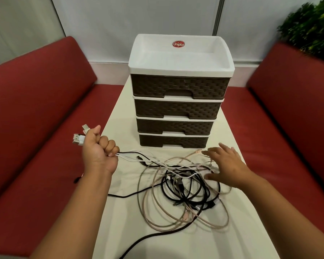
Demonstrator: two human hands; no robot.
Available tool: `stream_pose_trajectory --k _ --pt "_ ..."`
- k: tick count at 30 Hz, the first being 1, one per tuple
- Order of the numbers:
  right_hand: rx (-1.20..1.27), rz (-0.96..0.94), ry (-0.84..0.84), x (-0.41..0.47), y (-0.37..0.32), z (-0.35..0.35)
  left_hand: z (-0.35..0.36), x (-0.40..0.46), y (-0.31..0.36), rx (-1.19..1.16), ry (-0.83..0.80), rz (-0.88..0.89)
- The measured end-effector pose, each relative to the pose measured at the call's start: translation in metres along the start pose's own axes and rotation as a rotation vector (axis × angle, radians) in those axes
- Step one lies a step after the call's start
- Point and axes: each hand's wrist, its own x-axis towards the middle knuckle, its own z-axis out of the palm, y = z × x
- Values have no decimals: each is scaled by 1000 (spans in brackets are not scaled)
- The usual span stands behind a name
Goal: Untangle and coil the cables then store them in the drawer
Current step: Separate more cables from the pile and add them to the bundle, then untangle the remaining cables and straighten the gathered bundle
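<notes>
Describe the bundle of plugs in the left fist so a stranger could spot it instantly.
Start at the brown-and-white plastic four-drawer unit on the white table. Left of its lowest drawer, the left hand grips white cables whose white USB plugs stick out past the table's left edge. Unlike the tangled black and beige cables lying loose, these plugs are lifted clear.

My left hand (99,146) is fisted, gripping white cable ends, raised left of the drawer unit (178,109). My right hand (226,165) is spread flat, fingers straight, before its bottom drawer.
</notes>
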Motion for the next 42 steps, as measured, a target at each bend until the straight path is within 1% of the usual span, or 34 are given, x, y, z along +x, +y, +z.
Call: stream_pose_trajectory --k 2,4,6,7,9,10,12,16,20,22,27,30,31,33,35,40,42 --pt "-83 -18 -8 -13 -21 -8 -1 -3 -4 46 30 42" --pt "-36 -43 102 -28 -41 -12 0 -8 -8 69 42 74" --pt "82 -82 229 -39 -57 -10 2 -13 -11 77 39 92" --pt "152 -96 222 -42 -64 -8 4 -14 -12 77 34 98" --pt "230 -106 91 -49 -76 3 6 -17 -13 77 30 97" --pt "236 -121 34 -51 -79 10 7 -18 -13 77 31 93" --pt "215 -151 -10 -54 -83 25 7 -19 -13 72 32 83" --pt "146 -115 -25 -58 -83 35 2 -21 -14 77 51 51" --pt "231 -131 -1 -61 -74 20 -3 -23 -13 60 53 32" --pt "306 -95 11 -63 -67 4 -3 -24 -11 42 43 28" --pt "587 -23 98 -62 -62 -31 3 -25 -6 9 23 29" --pt "906 48 159 -59 -65 -43 9 -27 -3 23 6 42" --pt "978 68 184 -58 -65 -47 11 -27 -2 33 3 49" --pt "982 71 238 -58 -65 -57 14 -28 0 45 -4 69" --pt "950 21 306 -58 -68 -71 14 -28 2 46 -7 84" --pt "999 -137 499 -62 -78 -122 10 -26 -1 51 -4 82" --pt "971 -152 570 -61 -79 -135 10 -25 -1 47 -6 82"
